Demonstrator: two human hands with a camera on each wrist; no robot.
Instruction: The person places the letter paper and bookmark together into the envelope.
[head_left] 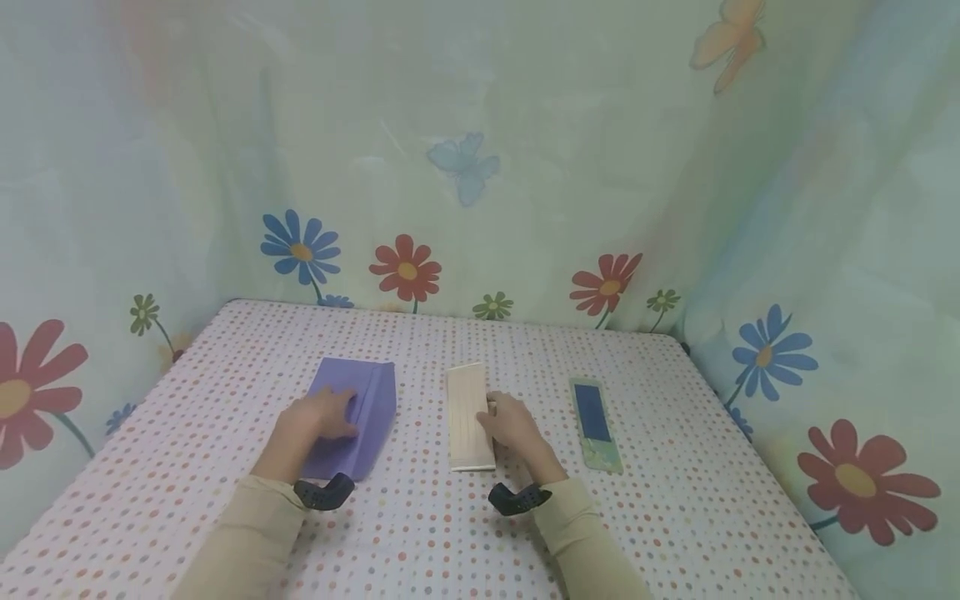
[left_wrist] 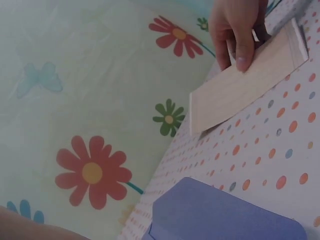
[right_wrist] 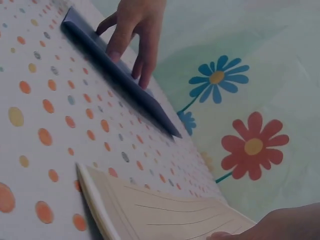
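Observation:
A purple envelope (head_left: 378,400) with its flap unfolded lies on the left of the table. My left hand (head_left: 318,414) rests on it; in the right wrist view, the fingers of that hand (right_wrist: 142,30) are spread and touch its surface. To its right lies a pale cream rectangle of lined paper (head_left: 467,417), possibly several sheets. My right hand (head_left: 513,423) pinches its right long edge. In the left wrist view the thumb (left_wrist: 244,55) lies on top of the paper, other fingers go behind the edge, and the paper's near corner stands slightly off the cloth.
A narrow green piece with a dark blue panel (head_left: 592,412) lies right of my right hand. White cloth with coloured dots (head_left: 420,533) covers the table. Curtains printed with flowers and butterflies (head_left: 465,167) stand at the back and both sides. Each wrist wears a black camera band (head_left: 324,492).

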